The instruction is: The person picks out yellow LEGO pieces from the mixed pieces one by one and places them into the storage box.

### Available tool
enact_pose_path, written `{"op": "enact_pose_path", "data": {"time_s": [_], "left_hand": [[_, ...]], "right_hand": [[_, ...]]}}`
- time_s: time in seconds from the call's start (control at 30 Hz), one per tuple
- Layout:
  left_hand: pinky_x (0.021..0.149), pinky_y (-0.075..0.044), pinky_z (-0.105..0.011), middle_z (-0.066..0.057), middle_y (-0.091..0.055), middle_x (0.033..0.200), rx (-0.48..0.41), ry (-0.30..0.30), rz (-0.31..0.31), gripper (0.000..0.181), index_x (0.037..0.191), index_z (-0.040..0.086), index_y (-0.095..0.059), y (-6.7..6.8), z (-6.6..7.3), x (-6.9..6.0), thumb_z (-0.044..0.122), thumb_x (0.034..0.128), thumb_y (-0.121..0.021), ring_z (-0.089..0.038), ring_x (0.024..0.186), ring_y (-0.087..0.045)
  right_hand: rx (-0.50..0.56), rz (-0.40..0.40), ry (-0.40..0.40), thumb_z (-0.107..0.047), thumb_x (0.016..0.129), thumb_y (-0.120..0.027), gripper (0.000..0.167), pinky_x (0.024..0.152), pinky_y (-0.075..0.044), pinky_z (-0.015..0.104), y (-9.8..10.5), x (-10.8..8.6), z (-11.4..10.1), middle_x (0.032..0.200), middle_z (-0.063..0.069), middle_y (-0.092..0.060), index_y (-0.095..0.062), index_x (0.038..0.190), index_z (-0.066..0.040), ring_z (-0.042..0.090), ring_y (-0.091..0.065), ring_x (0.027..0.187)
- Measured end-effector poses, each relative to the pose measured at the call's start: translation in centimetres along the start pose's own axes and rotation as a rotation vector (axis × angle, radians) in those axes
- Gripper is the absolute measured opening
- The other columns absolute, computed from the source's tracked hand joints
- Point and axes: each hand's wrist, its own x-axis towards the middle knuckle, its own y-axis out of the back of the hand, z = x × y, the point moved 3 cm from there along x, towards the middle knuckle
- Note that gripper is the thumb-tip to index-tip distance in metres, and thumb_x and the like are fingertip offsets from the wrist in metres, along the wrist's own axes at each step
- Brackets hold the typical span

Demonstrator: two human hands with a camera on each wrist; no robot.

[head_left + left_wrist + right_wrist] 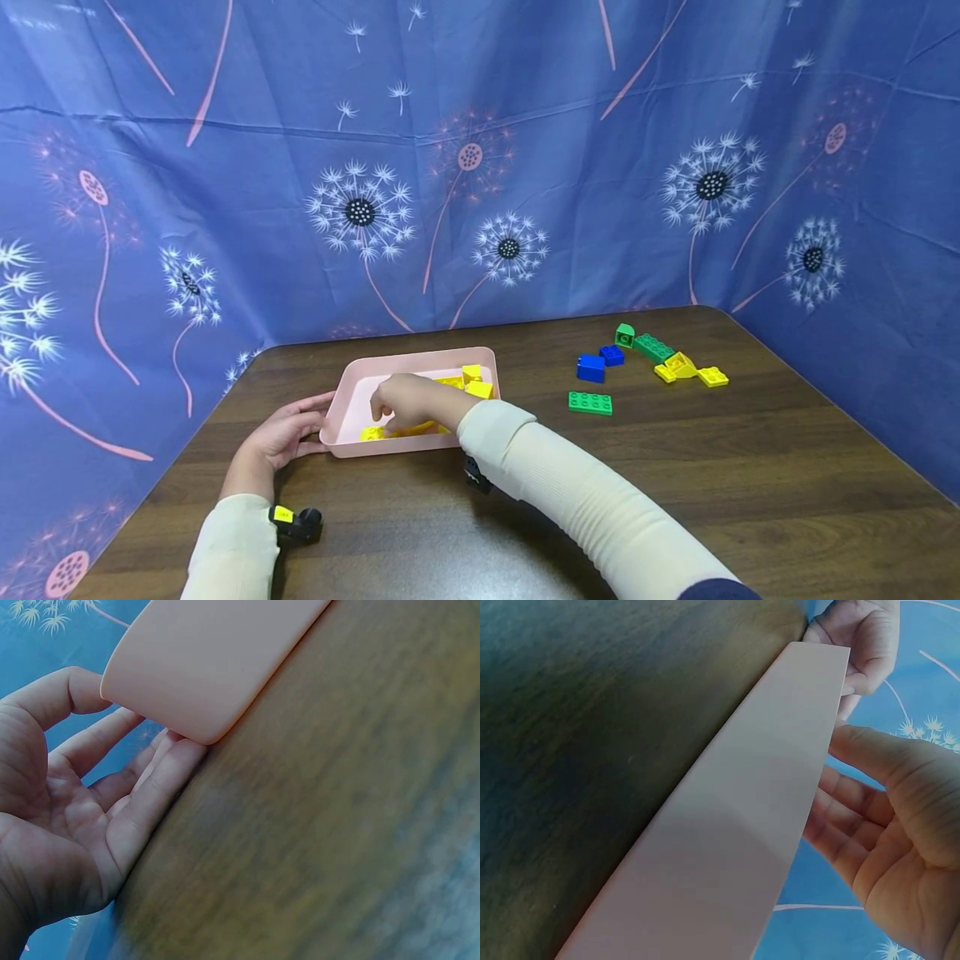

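Note:
A shallow pink tray (397, 447) stands on the table with several yellow toy bricks (478, 389) inside. My left hand (279, 435) is at the tray's left end; in the left wrist view its extended fingers touch the tray's corner (199, 675). Over the tray's near wall reaches my right hand (408, 402), fingers pointing down among the yellow bricks near the front left. From the right wrist view, the tray wall (727, 802) hides the fingertips of the right hand (919, 832), so whether they pinch a brick is not visible.
On the right of the table lie loose bricks: a green flat one (590, 403), blue ones (591, 368), a long green one (653, 347), a small green one (624, 335) and several yellow ones (679, 365). A blue dandelion-print cloth (585, 167) hangs behind the table.

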Motion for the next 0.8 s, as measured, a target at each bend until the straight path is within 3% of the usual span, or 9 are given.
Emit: {"op": "enact_pose_path", "data": {"time_s": [0.33,0.53,0.8], "left_hand": [[0.082,-0.055,-0.041,-0.002,-0.059,0.125,-0.003,0.007,0.017,0.065,0.153,-0.001,-0.024,-0.1,0.1,0.0,0.002,0.0937,-0.051,-0.012,0.098,-0.063],[0.083,-0.055,-0.042,-0.001,-0.059,0.124,-0.003,0.008,0.022,0.066,0.152,0.0,-0.026,-0.1,0.0,0.0,0.003,0.0929,-0.053,-0.012,0.099,-0.063],[0.08,-0.055,-0.039,-0.002,-0.064,0.115,-0.011,0.001,0.005,0.066,0.152,0.0,-0.026,0.2,-0.2,0.2,0.001,0.0923,-0.052,-0.013,0.096,-0.064]], "right_hand": [[0.017,0.026,0.036,-0.016,0.085,-0.075,0.024,0.087,-0.046,0.019,1.2,-1.9,0.4,0.104,0.002,-0.071,-0.074,0.108,-0.008,0.013,-0.063,0.096],[0.084,0.094,0.065,-0.012,0.085,-0.076,0.026,0.082,-0.049,0.021,3.5,-4.9,1.9,0.106,0.005,-0.071,-0.073,0.11,-0.006,0.019,-0.065,0.094],[0.074,0.194,0.084,-0.009,0.084,-0.075,0.024,0.08,-0.05,0.025,5.4,-9.9,5.1,0.104,0.007,-0.07,-0.072,0.108,-0.005,0.02,-0.065,0.09]]}}
